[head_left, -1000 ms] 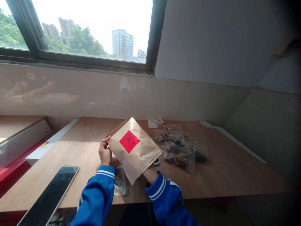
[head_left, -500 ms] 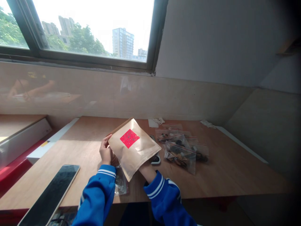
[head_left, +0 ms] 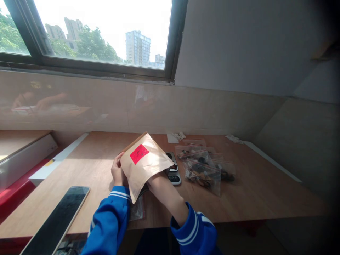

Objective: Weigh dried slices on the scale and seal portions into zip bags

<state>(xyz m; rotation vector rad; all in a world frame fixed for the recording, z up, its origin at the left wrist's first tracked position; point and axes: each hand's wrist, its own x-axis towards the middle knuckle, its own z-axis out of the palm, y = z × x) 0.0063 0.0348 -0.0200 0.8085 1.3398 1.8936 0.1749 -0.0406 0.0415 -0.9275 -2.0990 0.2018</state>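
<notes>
A brown kraft paper pouch (head_left: 151,159) with a red square label (head_left: 139,154) is tilted above the table. My left hand (head_left: 117,171) is closed on its left edge. My right hand (head_left: 158,184) reaches under the front face at the pouch's lower right side, apparently into its mouth, and its fingers are hidden. Just right of the pouch a small digital scale (head_left: 174,179) is partly covered by it. Beneath my left wrist lies a clear plastic bag (head_left: 137,209), its contents mostly hidden.
Several clear zip bags (head_left: 203,173) with dark and brown dried pieces lie to the right. A large phone (head_left: 60,216) rests at the table's front left. Crumpled tissue (head_left: 179,136) and white paper (head_left: 172,138) sit near the wall, under a window (head_left: 106,35).
My right hand has pushed deeper under the pouch's front, with more forearm showing. The pouch has shifted slightly left and its lower side has lifted open, uncovering more of the scale.
</notes>
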